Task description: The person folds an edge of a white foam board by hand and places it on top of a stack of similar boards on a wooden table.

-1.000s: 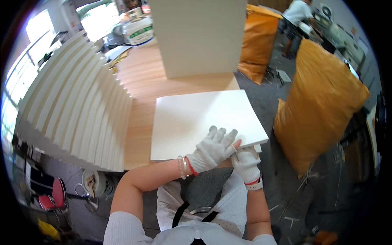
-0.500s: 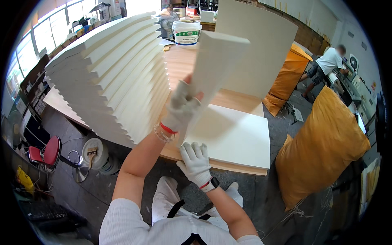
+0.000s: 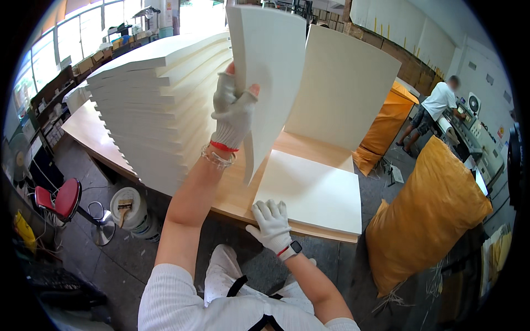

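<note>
My left hand [image 3: 234,105], in a pale glove with bare fingertips showing, grips the edge of a white foam sheet [image 3: 270,71]. That sheet stands upright and slightly bowed above the table. Flat at the table's near right side lies another white sheet [image 3: 314,187]. On its near left corner rests my right hand [image 3: 271,222], gloved, with fingers stretched out and holding nothing. To the left of my raised hand leans a tall stack of thick white sheets [image 3: 135,118], their edges stepped. Behind the flat sheet a large cream panel [image 3: 342,88] stands upright.
The wooden table [image 3: 234,196] runs beneath the sheets. A full orange sack [image 3: 422,220] stands on the floor at right, another orange sack [image 3: 383,127] behind it. At left are a lidded bucket with a brush [image 3: 130,207] and a red stool [image 3: 61,198]. A person [image 3: 436,102] works far right.
My left hand has moved left and up with the foam sheet, which now shows its broad face more. My right hand stays at the flat sheet's near edge. The view has shifted somewhat.
</note>
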`<state>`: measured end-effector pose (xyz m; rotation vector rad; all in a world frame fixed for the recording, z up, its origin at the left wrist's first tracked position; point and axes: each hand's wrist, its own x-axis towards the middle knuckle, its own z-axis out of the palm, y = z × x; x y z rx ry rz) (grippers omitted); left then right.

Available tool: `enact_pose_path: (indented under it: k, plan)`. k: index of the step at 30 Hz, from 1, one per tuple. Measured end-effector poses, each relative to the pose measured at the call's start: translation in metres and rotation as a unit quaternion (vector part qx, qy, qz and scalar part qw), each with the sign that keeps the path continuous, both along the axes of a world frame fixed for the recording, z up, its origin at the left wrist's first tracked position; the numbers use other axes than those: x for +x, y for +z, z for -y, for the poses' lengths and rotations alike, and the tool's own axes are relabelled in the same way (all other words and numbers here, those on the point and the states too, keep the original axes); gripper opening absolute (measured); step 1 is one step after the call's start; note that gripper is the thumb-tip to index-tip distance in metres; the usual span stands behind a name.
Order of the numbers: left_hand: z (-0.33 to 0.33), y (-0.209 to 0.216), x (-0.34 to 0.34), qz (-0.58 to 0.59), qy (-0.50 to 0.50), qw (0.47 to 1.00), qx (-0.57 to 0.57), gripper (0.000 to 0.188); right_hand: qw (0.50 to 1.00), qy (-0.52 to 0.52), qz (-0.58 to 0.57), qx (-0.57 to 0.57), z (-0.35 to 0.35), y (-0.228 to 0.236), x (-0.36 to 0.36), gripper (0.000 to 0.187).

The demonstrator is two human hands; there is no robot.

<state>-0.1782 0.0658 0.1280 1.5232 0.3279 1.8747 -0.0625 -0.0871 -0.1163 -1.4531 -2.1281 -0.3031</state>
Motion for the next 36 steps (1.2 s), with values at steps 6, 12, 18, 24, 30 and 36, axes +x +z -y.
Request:
enact_pose_path:
  k: [6, 12, 18, 24, 30, 36]
  plan:
    - [0.058, 0.052, 0.012, -0.019, 0.178, 0.944, 0.277, 0.06, 0.939, 0.036, -0.326, 0.102, -0.021, 0.096, -0.002, 0.091]
    - [0.116, 0.123, 0.064, 0.033, 0.276, 0.827, 0.488, 0.045, 0.731, 0.353, -0.579, 0.077, -0.079, 0.176, 0.023, 0.065]
    - [0.133, 0.19, 0.047, -0.146, 0.238, 0.83, 0.484, 0.047, 0.484, 0.656, -0.574, -0.077, -0.125, 0.286, 0.007, 0.052]
    - [0.051, 0.186, -0.114, -0.191, 0.14, 0.883, 0.404, 0.046, 0.73, 0.319, -0.604, 0.001, -0.116, 0.386, -0.089, 0.049]
    - [-0.018, 0.173, -0.292, -0.239, 0.493, 0.824, 0.147, 0.037, 0.824, 0.228, -0.488, -0.177, -0.207, 0.411, -0.131, 0.031]
    - [-0.084, 0.125, -0.402, -0.376, 0.386, 0.835, -0.111, 0.04, 0.982, -0.046, 0.139, -0.119, -0.187, 0.443, -0.146, 0.047]
